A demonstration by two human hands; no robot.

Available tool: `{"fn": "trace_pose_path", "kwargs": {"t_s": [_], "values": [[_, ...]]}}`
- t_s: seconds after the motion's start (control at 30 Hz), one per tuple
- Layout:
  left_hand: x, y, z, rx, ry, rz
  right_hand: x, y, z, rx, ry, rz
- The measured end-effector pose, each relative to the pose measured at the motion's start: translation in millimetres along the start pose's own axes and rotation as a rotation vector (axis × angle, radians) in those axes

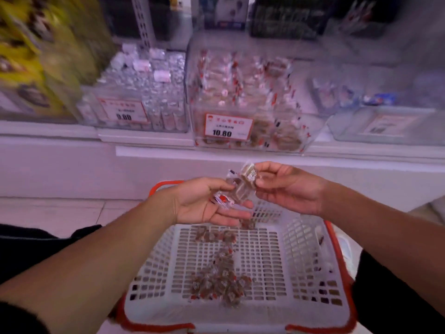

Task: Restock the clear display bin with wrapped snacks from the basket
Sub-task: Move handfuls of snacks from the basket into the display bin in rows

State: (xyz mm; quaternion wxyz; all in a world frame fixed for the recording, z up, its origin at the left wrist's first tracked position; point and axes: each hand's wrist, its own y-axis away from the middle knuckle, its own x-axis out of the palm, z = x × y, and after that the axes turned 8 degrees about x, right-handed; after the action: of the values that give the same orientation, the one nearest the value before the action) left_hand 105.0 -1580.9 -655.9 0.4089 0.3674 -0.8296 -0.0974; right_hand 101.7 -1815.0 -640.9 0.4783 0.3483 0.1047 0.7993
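Both hands hold wrapped snacks (242, 186) above the basket (310, 239): left hand (204, 203) cradles and pinches several, right hand (286, 189) pinches one. Packs look light, crinkly, slippery; best gripped by the body. Bin (243, 100) sits ahead on the shelf.

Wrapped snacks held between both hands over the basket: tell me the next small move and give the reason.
Probably lift the wrapped snacks up and forward and drop them into the clear display bin with the 10.80 tag. Both the left hand and right hand already grip them above the basket, and that bin holds similar red-trimmed packets. More snacks remain in the basket.
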Motion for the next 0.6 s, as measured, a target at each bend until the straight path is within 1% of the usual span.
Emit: {"fn": "trace_pose_path", "kwargs": {"t_s": [0.07, 0.13, 0.2, 0.27, 0.33, 0.37, 0.4, 0.47, 0.53, 0.6], "values": [[25.5, 20.2, -29.6, -0.001, -0.034, 0.029, 16.1, 22.1, 20.0, -0.080, 0.091, -0.020], [48.7, 39.2, -50.2, -0.018, -0.107, 0.072, 32.1, 42.1, 36.0, -0.174, 0.285, -0.072], [66.4, 53.5, -60.7, -0.009, -0.209, 0.107, 47.3, 59.1, 52.1, -0.314, 0.561, -0.128], [77.4, 61.6, -65.7, 0.022, -0.279, 0.103, 60.1, 71.4, 69.7, -0.480, 0.885, -0.195], [86.0, 64.1, -71.7, 0.043, -0.289, 0.096, 67.4, 79.2, 87.4, -0.592, 1.143, -0.212], [89.6, 63.3, -76.2, 0.053, -0.286, 0.100, 69.4, 81.1, 95.3, -0.620, 1.228, -0.212], [93.2, 61.4, -81.3, 0.066, -0.292, 0.108, 70.9, 82.0, 101.8, -0.640, 1.280, -0.223], [99.2, 54.7, -89.7, 0.119, -0.332, 0.117, 72.4, 81.6, 110.5, -0.657, 1.301, -0.280], [103.5, 47.8, -93.7, 0.188, -0.420, 0.109, 71.5, 80.0, 115.0, -0.645, 1.227, -0.324], [104.0, 41.9, -95.3, 0.220, -0.506, 0.103, 67.2, 78.3, 117.3, -0.623, 1.180, -0.322]]}}
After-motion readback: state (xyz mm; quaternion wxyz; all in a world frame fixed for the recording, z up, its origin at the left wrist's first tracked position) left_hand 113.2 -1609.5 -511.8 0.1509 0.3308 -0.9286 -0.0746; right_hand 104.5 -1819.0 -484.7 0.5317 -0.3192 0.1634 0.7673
